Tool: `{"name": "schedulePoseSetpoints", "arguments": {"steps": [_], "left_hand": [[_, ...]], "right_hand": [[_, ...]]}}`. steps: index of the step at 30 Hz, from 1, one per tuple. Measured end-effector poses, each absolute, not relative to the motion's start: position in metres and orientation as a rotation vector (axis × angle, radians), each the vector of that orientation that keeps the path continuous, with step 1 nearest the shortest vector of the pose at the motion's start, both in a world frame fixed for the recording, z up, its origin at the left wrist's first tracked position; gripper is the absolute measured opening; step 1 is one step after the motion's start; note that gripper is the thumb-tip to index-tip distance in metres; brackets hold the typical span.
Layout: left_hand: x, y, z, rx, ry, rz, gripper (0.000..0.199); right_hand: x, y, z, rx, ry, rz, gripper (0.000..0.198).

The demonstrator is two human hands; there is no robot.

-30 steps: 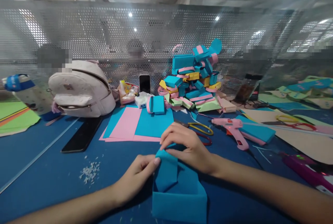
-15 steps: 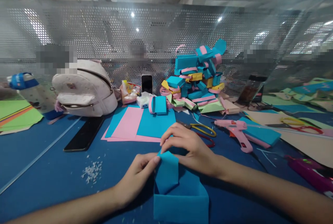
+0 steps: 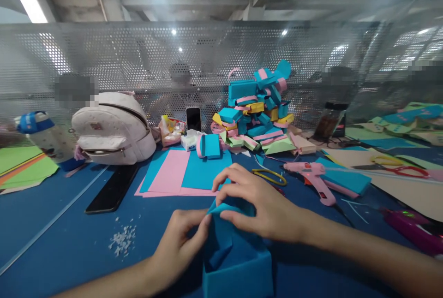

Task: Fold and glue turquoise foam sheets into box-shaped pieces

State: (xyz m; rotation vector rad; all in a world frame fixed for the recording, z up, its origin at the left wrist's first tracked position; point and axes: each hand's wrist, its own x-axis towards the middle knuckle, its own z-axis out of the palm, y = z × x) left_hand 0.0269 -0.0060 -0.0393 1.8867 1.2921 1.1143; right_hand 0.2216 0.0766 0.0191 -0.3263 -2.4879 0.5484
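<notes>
A blue folded-paper box [image 3: 238, 275] with an unfastened far end stands at the table's front edge, directly before me. My left hand [image 3: 188, 235] pinches its far left corner between thumb and forefinger. Curled over the far edge from the right, my right hand [image 3: 252, 201] has its fingertips and thumb on the same blue paper, close to the left thumb. A paper flap leans inward inside the box, partly shaded. My right hand covers part of the yellow-handled scissors [image 3: 273, 176] behind it.
Blue and pink sheets [image 3: 169, 173] lie ahead, with a black phone [image 3: 112, 189] and white scraps [image 3: 122, 240] to the left. A pink glue gun [image 3: 313, 178] is at right. Behind stand a white backpack [image 3: 114, 127], a bottle [image 3: 44, 136] and a pile of paper pieces [image 3: 256, 113].
My right thumb has come over the paper's near side, and the far flap has bent inward. The camera view has tilted up slightly.
</notes>
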Motion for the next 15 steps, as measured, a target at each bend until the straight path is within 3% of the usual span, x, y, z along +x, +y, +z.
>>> {"name": "schedulePoseSetpoints", "arguments": {"steps": [9, 15], "left_hand": [[0.027, -0.015, -0.021, 2.343, 1.254, 1.091, 0.029], [0.031, -0.018, -0.015, 2.365, 1.275, 1.032, 0.030]], "right_hand": [[0.226, 0.071, 0.024, -0.453, -2.406, 0.626, 0.023], [0.224, 0.070, 0.025, -0.438, -2.379, 0.876, 0.007]]}}
